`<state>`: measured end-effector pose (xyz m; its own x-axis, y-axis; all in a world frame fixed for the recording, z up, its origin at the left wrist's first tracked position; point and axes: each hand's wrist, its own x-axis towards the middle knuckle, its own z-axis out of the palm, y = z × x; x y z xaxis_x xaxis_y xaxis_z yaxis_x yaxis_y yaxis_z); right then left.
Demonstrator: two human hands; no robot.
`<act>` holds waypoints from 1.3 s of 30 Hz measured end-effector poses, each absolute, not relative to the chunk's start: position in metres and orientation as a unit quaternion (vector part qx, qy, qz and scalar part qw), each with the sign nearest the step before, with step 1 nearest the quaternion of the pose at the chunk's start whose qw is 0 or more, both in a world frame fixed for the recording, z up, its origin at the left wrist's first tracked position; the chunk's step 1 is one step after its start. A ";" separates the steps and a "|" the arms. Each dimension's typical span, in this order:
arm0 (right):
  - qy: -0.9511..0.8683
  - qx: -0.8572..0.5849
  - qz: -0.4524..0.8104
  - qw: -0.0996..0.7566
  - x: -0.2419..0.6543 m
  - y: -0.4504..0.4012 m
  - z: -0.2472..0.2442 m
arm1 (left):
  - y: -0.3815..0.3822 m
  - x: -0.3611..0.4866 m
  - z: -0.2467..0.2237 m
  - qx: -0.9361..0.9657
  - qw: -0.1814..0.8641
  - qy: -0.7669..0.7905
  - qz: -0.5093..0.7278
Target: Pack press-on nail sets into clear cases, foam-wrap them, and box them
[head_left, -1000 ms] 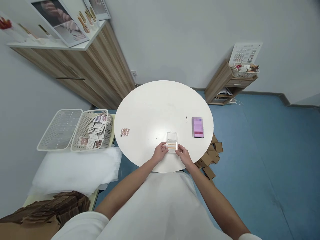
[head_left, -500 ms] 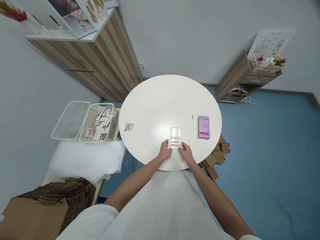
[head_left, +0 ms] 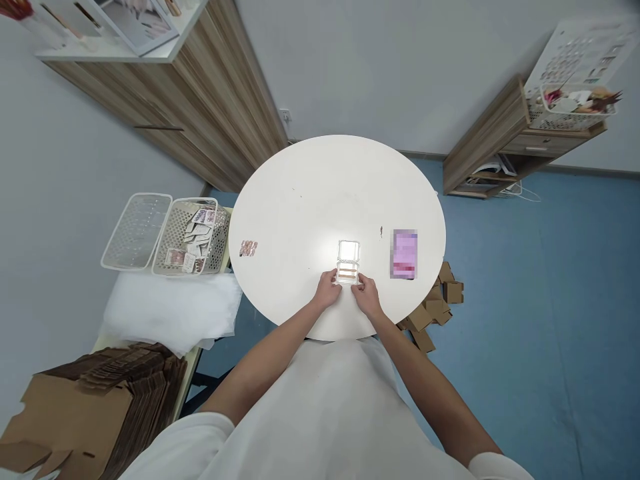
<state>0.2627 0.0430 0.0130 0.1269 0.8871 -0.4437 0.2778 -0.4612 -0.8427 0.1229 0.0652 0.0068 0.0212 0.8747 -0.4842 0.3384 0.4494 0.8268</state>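
Observation:
A small clear plastic case [head_left: 348,274] lies on the white round table with its lid [head_left: 349,251] swung back, away from me. Two thin gold-orange strips show inside its near half. My left hand [head_left: 327,291] grips the case's left edge, thumb at the near corner. On the opposite edge, my right hand [head_left: 367,295] holds it with thumb and fingers. Off to the left lies a patterned set of small brownish-pink pieces [head_left: 249,248]. A purple, blurred-out packet [head_left: 404,255] rests to the right.
Left of the table [head_left: 300,167] stand an open white basket [head_left: 163,248] of small packets, white sheets [head_left: 173,307] and stacked brown cardboard [head_left: 75,413]. Small cardboard boxes [head_left: 433,308] lie on the floor at right. A wooden cabinet [head_left: 235,87] and shelf unit [head_left: 500,143] stand behind.
Both hands and the open case have shifted slightly away from me across the table. My grip looks the same. The camera view has tilted a little.

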 end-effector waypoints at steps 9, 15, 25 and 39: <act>-0.432 -0.664 0.540 0.284 0.269 0.047 0.006 | 0.061 0.128 0.002 0.477 0.507 0.677 0.239; -0.451 -0.663 0.529 0.278 0.270 0.044 0.000 | 0.058 0.127 0.003 0.471 0.516 0.672 0.244; -0.464 -0.686 0.493 0.265 0.264 0.042 -0.003 | 0.057 0.120 -0.002 0.488 0.536 0.643 0.246; -0.502 -0.747 0.265 0.346 0.216 0.030 0.022 | 0.063 -0.012 0.018 0.574 0.521 0.570 0.273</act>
<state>0.2162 0.0300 0.0221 0.3553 0.9335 -0.0476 0.5668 -0.2557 -0.7831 -0.0115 0.0629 0.0178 0.2006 0.9388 -0.2802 0.3695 0.1924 0.9091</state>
